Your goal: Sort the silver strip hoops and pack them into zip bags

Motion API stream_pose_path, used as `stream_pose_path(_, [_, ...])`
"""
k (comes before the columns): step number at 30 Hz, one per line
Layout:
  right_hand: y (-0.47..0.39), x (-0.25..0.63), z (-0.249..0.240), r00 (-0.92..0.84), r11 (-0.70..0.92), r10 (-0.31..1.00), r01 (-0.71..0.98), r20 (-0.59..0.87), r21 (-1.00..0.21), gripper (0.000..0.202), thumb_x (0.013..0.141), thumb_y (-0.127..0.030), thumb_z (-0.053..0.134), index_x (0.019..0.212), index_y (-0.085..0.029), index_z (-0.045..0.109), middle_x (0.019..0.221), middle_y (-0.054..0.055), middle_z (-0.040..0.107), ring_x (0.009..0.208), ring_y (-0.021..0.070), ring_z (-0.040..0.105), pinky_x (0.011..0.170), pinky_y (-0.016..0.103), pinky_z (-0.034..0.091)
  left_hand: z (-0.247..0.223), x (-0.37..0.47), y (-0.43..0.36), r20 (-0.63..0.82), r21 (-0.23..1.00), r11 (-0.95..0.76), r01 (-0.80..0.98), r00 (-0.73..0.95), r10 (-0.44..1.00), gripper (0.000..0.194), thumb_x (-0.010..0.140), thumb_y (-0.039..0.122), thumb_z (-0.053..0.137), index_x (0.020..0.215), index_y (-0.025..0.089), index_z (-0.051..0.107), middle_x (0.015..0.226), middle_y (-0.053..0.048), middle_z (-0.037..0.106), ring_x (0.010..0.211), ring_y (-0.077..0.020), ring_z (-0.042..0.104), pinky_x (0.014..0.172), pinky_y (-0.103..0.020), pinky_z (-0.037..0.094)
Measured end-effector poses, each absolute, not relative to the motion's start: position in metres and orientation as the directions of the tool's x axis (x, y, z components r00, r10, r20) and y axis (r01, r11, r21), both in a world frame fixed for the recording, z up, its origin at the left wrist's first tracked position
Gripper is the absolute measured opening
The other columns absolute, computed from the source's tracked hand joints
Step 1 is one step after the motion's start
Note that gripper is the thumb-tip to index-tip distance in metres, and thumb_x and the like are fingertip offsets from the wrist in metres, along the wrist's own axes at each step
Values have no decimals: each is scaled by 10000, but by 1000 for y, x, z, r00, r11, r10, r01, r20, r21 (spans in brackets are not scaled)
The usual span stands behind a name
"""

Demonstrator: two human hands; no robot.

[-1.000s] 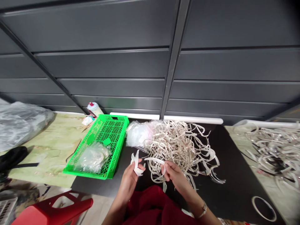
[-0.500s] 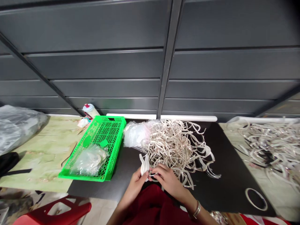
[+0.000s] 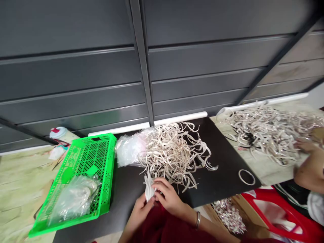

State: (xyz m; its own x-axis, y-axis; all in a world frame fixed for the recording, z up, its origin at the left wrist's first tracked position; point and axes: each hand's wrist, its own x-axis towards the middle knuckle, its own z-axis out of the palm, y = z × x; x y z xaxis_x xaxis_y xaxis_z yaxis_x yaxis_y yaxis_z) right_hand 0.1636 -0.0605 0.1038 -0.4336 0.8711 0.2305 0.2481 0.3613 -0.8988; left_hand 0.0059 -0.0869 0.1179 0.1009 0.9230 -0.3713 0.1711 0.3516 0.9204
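Observation:
A small bundle of white strips (image 3: 149,189) stands up between my hands, close to my body. My left hand (image 3: 143,208) is closed around its lower part, thumb on the near side. My right hand (image 3: 167,196) touches the same bundle from the right, its fingers bent and pinched at the lower end. What those right fingertips hold is hidden. Just beyond both hands lies a loose, tangled pile of thin cream-white strips (image 3: 170,152) on the black table (image 3: 215,182). Clear plastic bags (image 3: 130,148) lie against the pile's left side.
To the left, a green crate (image 3: 107,182) holds a plastic bag of pale strips (image 3: 77,197). A lidded cup (image 3: 63,135) stands behind it. On the right are a white ring (image 3: 246,177), another strip pile (image 3: 268,135), a co-worker's arm (image 3: 310,168) and an open carton (image 3: 253,216).
The view has swung right, bringing a co-worker's arm and the carton into sight. Both my hands remain at the bundle; my right fingers have shifted up against it.

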Motion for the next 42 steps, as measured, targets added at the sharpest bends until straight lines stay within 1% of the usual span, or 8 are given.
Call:
stream_pose_path(5, [-53, 162, 89, -324, 144, 944, 225, 65, -964, 304, 776, -106, 524, 1049, -226, 583, 1074, 57, 544, 756, 133, 581, 695, 277, 521, 113, 9, -92, -373, 917, 362, 168, 33, 927, 499, 705, 628, 584, 839, 160, 697, 731, -51, 690, 717, -218, 615, 749, -323, 499])
stream_pose_path(9, [-50, 158, 79, -236, 9, 971, 169, -31, -986, 350, 741, -146, 580, 1079, -232, 542, 1025, 40, 553, 665, 114, 537, 645, 277, 491, 117, 9, -93, -394, 914, 393, 101, -17, 919, 542, 670, 635, 624, 935, 170, 707, 836, -75, 718, 778, -236, 642, 819, -342, 492])
stream_pose_path(13, [-52, 155, 69, -291, -198, 942, -76, -169, -977, 426, 762, -281, 625, 1161, -243, 483, 1002, 46, 549, 654, 120, 555, 604, 282, 476, 118, 14, -91, -416, 906, 418, 62, -50, 908, 518, 656, 614, 656, 920, 171, 707, 813, -73, 723, 790, -248, 652, 830, -353, 489])
stream_pose_path(17, [-49, 162, 65, -405, -435, 866, -320, -293, -842, 469, 746, -493, 655, 1103, -218, 526, 766, -15, 539, 588, 112, 531, 561, 267, 452, 112, 30, -91, -439, 896, 444, 25, -102, 893, 503, 609, 631, 681, 806, 168, 691, 744, -73, 725, 765, -260, 657, 793, -357, 499])
stream_pose_path(22, [-39, 168, 77, -460, -443, 836, -246, -298, -862, 369, 733, -511, 666, 716, -148, 601, 555, -39, 511, 518, 87, 475, 532, 235, 383, 104, 29, -91, -470, 881, 472, 47, -32, 882, 549, 608, 655, 660, 872, 174, 664, 771, -75, 734, 794, -272, 663, 802, -366, 500])
stream_pose_path(31, [-57, 96, 87, -283, -484, 875, -534, -393, -693, 358, 622, -473, 762, 787, -185, 626, 535, -61, 450, 480, 77, 388, 447, 208, 352, 109, -39, -83, -352, 933, 337, 123, 131, 927, 433, 739, 500, 620, 1038, 187, 613, 936, -76, 716, 845, -255, 659, 852, -360, 480])
stream_pose_path(36, [-59, 92, 104, -345, -489, 870, -518, -352, -701, 350, 664, -421, 747, 570, -180, 512, 482, -61, 429, 451, 76, 395, 449, 213, 356, 119, -45, -88, -324, 946, 323, 34, 178, 929, 418, 766, 449, 613, 1070, 161, 611, 917, -79, 704, 815, -236, 655, 848, -359, 476])
stream_pose_path(42, [-64, 111, 108, -295, -456, 888, -466, -353, -758, 329, 716, -492, 685, 642, -192, 573, 528, -42, 477, 494, 105, 456, 492, 230, 398, 124, -24, -90, -259, 947, 293, -128, 234, 937, 581, 765, 442, 631, 1263, 160, 530, 1070, -117, 664, 819, -220, 637, 811, -366, 492])
